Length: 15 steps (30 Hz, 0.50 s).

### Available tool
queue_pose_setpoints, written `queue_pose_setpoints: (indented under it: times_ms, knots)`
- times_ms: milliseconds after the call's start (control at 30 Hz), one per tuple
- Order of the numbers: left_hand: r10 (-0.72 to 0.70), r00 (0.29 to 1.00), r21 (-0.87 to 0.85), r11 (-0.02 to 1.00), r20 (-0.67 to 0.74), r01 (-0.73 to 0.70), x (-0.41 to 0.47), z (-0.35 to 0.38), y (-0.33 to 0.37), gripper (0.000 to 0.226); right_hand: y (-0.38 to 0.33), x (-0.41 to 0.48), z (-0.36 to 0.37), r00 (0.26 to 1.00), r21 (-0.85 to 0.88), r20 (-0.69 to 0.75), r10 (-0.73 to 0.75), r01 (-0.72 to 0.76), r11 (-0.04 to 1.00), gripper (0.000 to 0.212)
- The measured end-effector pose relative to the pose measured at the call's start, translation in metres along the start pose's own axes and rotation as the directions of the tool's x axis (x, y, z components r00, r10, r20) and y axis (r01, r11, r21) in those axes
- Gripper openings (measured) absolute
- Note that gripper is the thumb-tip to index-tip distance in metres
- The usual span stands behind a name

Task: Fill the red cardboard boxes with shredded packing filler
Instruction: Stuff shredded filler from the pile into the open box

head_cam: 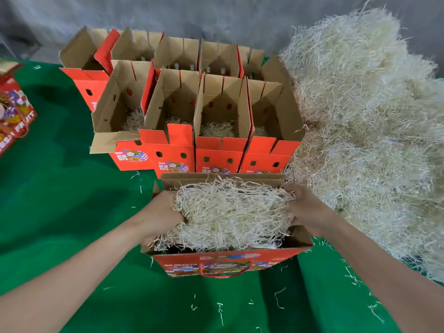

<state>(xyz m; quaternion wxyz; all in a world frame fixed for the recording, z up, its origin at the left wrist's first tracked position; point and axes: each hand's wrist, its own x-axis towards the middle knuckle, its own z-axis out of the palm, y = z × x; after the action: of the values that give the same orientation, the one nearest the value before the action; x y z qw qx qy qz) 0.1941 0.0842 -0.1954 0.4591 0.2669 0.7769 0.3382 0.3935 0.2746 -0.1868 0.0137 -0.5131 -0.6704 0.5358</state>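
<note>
A red cardboard box point(223, 261) with a red rope handle stands open right in front of me on the green cloth. A thick wad of pale shredded filler point(230, 212) sits in its top. My left hand point(159, 216) grips the wad's left side and my right hand point(306, 209) grips its right side, both fingers buried in the shreds. Behind it stand two rows of open red boxes point(221, 150); the near row holds small tufts of filler at the bottom.
A large heap of loose shredded filler point(365, 131) fills the right side of the table. Closed printed red boxes point(12, 116) lie at the far left. Stray shreds dot the green cloth point(72, 200) around the near box.
</note>
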Motion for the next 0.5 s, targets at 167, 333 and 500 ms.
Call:
queue_pose_setpoints:
  times_ms: [167,333,500]
  knots:
    - [-0.145,0.989,-0.341,0.928,0.040,0.150,-0.005,-0.007,0.002,0.057,-0.007,-0.009,0.003,0.993,0.085,-0.008,-0.118,0.118,0.989,0.046]
    - [-0.047,0.933,-0.650,0.705,0.357,0.284,-0.001,-0.013,0.015,0.042,-0.011,-0.011,0.000,0.952,0.299,0.299,-0.065,-0.029,0.954,0.018]
    - [-0.155,0.973,-0.315,0.927,0.173,0.204,0.005,0.021,0.031,0.077,-0.021,-0.008,0.032,0.898,0.181,0.438,-0.024,-0.062,0.981,0.122]
